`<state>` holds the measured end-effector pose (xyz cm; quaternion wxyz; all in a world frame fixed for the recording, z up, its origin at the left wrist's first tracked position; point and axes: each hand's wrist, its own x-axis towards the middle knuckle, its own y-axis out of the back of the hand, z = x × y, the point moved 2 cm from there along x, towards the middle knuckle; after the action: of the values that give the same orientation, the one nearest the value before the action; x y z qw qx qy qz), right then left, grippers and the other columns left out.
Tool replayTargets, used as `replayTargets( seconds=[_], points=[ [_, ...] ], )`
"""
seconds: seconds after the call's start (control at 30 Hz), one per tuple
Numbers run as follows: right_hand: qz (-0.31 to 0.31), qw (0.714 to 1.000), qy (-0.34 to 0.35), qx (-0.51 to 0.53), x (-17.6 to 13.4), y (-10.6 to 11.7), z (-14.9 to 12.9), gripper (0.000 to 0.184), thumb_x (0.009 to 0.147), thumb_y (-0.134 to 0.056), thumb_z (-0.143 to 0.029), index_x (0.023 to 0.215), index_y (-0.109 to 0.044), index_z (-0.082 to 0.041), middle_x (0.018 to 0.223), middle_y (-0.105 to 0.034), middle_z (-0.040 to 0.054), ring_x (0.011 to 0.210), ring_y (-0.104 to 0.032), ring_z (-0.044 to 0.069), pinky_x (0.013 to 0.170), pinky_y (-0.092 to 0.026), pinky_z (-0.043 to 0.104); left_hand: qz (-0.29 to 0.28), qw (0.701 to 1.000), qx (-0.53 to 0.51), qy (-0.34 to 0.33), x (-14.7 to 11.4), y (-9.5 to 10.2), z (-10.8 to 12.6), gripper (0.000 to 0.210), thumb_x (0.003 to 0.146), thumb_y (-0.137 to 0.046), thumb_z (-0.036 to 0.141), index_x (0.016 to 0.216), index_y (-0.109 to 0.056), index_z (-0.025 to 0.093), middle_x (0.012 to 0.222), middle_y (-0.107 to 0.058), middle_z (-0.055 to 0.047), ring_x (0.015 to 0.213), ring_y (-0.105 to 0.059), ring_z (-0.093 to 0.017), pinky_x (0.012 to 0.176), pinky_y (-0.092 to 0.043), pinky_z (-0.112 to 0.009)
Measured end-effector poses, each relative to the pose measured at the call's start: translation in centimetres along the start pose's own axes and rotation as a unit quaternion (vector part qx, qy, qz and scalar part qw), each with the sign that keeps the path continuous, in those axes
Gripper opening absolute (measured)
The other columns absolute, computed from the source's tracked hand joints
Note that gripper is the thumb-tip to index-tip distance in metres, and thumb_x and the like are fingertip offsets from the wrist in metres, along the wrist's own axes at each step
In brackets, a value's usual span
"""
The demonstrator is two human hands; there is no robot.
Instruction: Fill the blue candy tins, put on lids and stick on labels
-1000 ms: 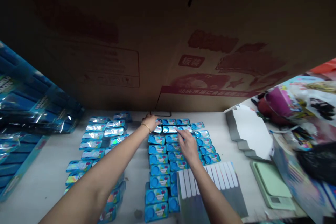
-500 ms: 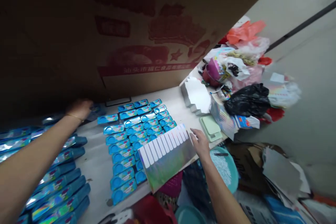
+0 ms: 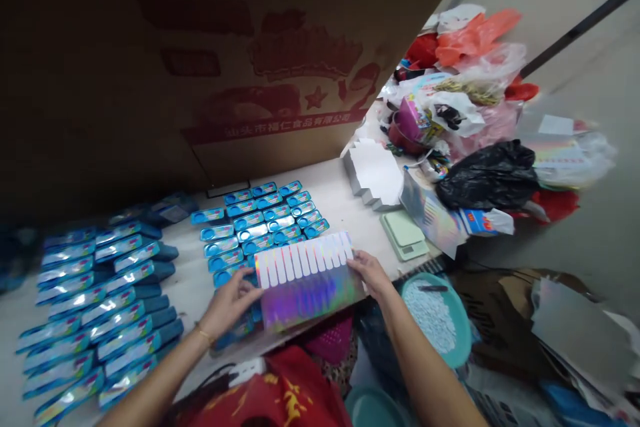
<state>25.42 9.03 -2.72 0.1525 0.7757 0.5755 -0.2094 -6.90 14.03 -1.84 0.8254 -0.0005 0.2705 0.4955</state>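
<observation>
A shiny rainbow sheet with a row of white strips [image 3: 307, 300], which looks like a sticker sheet, lies over the nearer blue boxes. At its left edge, my left hand [image 3: 231, 301] has its fingers bent, thumb and forefinger at the border. My right hand [image 3: 371, 273] grips the upper right corner between thumb and fingers. Beyond the sheet stand rows of small blue boxes [image 3: 254, 233] with a round mark on their tops. More of these blue boxes [image 3: 117, 310] fill the left of the table in stacked rows. The sheet hides part of the middle rows.
A large cardboard carton [image 3: 280, 127] walls off the back. To the right are a stack of white card [image 3: 375, 173], a pale green scale [image 3: 404, 235] and a heap of plastic bags [image 3: 487, 173]. Below the edge sits a teal basin [image 3: 463, 333] of white pieces.
My left hand has come from the far-left boxes to the sheet's left edge. My right hand has closed on the right corner. The sheet is now turned straighter toward me.
</observation>
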Motion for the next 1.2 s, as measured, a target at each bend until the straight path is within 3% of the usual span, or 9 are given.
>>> replayTargets(
  seconds=[0.13,0.3,0.47,0.67,0.73,0.83,0.97,1.03,1.2],
  points=[
    [-0.003,0.994,0.019,0.106,-2.1,-0.5,-0.2,0.027,0.057,-0.068,-0.031,0.074,-0.052,-0.017,0.071,-0.063,0.0002,0.065,-0.059,0.013,0.065,-0.045,0.025,0.062,0.987,-0.151,0.005,-1.8,-3.4,-0.9,0.076,0.062,-0.062,0.033,0.126,-0.025,0.017,0.083,-0.057,-0.002,0.072,-0.057,-0.013,0.07,-0.045,-0.028],
    [0.031,0.991,0.063,0.113,-3.5,-1.3,-2.1,0.037,0.055,-0.07,-0.028,0.086,-0.052,-0.019,0.072,-0.063,-0.0014,0.065,-0.059,0.012,0.064,-0.046,0.024,0.113,0.951,-0.275,-0.084,-2.9,-2.8,2.7,0.083,0.066,-0.058,0.026,0.133,-0.01,0.022,0.086,-0.058,-0.002,0.076,-0.057,-0.012,0.073,-0.045,-0.028],
    [0.06,0.981,0.161,0.094,-4.9,-1.8,-4.2,0.06,0.06,-0.067,-0.026,0.114,-0.04,-0.022,0.067,-0.062,-0.0031,0.066,-0.059,0.012,0.067,-0.045,0.025,0.157,0.972,-0.129,-0.117,-5.1,-1.4,4.8,0.048,0.069,-0.056,0.027,0.115,-0.05,0.016,0.07,-0.058,0.0,0.07,-0.054,-0.012,0.074,-0.043,-0.026],
    [0.047,0.97,0.233,-0.046,-6.7,-1.1,-5.7,0.051,0.069,-0.059,-0.033,0.116,-0.043,-0.02,0.074,-0.061,0.0026,0.073,-0.058,0.016,0.07,-0.045,0.032,0.231,0.959,0.006,-0.166,-7.9,-0.5,7.0,0.027,0.071,-0.053,0.026,0.095,-0.063,0.018,0.087,-0.061,-0.005,0.084,-0.055,-0.016,0.079,-0.042,-0.029],
    [0.105,0.928,0.302,-0.194,-8.0,-1.4,-7.1,0.045,0.07,-0.057,-0.038,0.111,-0.05,-0.02,0.09,-0.059,0.0086,0.088,-0.055,0.022,0.076,-0.042,0.038,0.257,0.948,0.034,-0.182,-8.7,-0.6,7.9,0.023,0.073,-0.051,0.027,0.09,-0.065,0.019,0.086,-0.061,-0.005,0.083,-0.055,-0.017,0.078,-0.042,-0.029],
    [0.13,0.798,0.415,-0.417,-10.4,-4.5,-9.6,0.047,0.068,-0.06,-0.041,0.111,-0.053,-0.023,0.121,-0.044,0.0111,0.117,-0.032,0.031,0.091,-0.028,0.046,0.263,0.942,0.055,-0.199,-9.7,-1.1,9.1,0.021,0.076,-0.049,0.028,0.086,-0.065,0.02,0.081,-0.061,-0.005,0.079,-0.055,-0.016,0.074,-0.044,-0.028],
    [-0.136,0.679,0.495,-0.525,-12.0,-10.5,-11.2,0.042,0.075,-0.053,-0.036,0.116,-0.047,-0.027,0.12,-0.048,0.0054,0.113,-0.038,0.023,0.094,-0.025,0.04,0.237,0.941,0.09,-0.226,-10.8,-1.5,10.6,0.021,0.078,-0.046,0.029,0.084,-0.065,0.021,0.077,-0.06,-0.005,0.074,-0.055,-0.015,0.069,-0.045,-0.026],
    [-0.21,0.67,0.497,-0.51,-11.8,-11.9,-11.3,0.028,0.082,-0.045,-0.029,0.108,-0.053,-0.024,0.106,-0.058,0.0041,0.097,-0.05,0.016,0.086,-0.033,0.03,0.232,0.933,0.124,-0.245,-11.3,-1.5,11.3,0.021,0.078,-0.047,0.029,0.089,-0.064,0.022,0.077,-0.058,-0.004,0.074,-0.055,-0.015,0.068,-0.044,-0.026],
    [-0.209,0.68,0.49,-0.503,-11.2,-12.3,-11.4,0.025,0.085,-0.036,-0.02,0.091,-0.06,-0.02,0.082,-0.063,0.0033,0.076,-0.055,0.013,0.069,-0.037,0.022,0.28,0.9,0.197,-0.269,-12.0,-0.9,12.8,0.028,0.067,-0.06,0.034,0.094,-0.063,0.025,0.096,-0.058,-0.006,0.091,-0.052,-0.019,0.084,-0.04,-0.032]
  ],
)
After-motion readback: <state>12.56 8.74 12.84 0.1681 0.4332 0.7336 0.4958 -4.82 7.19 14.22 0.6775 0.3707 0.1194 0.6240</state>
